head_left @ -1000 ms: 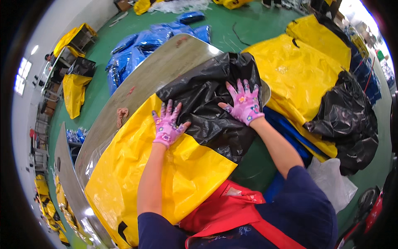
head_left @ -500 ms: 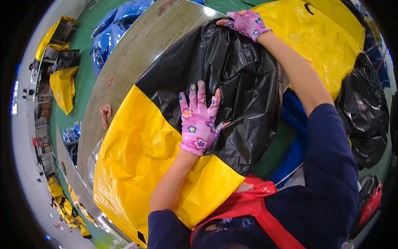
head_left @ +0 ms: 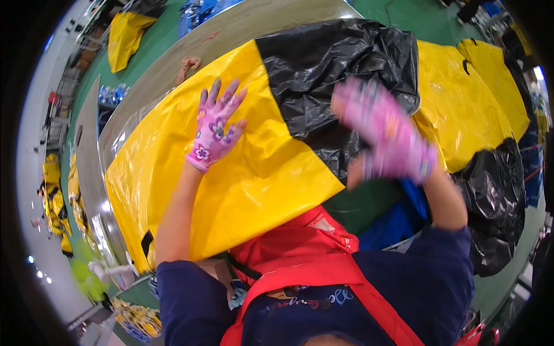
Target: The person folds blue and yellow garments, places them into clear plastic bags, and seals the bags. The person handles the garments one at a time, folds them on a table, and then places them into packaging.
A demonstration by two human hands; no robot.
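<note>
Smooth green flooring [head_left: 424, 26] shows beyond and to the right of a broad yellow-and-black plastic sheet [head_left: 271, 155]. Beneath the sheet stands a grey, wood-grained table [head_left: 277, 18], its bare top showing along the sheet's far side. On that top, just beyond the sheet's far left edge, rests a twisted brownish-pink cloth [head_left: 187, 68]. Right of the sheet are a glossy, wrinkled yellow plastic piece [head_left: 461, 95] and a crumpled black plastic heap [head_left: 493, 196] with shiny folds. A red fabric apron [head_left: 294, 271] is at the sheet's near edge.

Spread on the table, the sheet is slick and softly rippled across its yellow part; its black part has tighter, light-catching creases. A small black tab [head_left: 147, 241] marks its near left edge.

Over the yellow part, the left hand [head_left: 216, 127], in a pink flowered glove [head_left: 203, 151], fans its fingers, grasping nothing. Over the black part, the blurred right hand [head_left: 386, 130] has its fingers extended and thumb apart, with nothing gripped. Whether either hand touches the sheet, I cannot tell.
</note>
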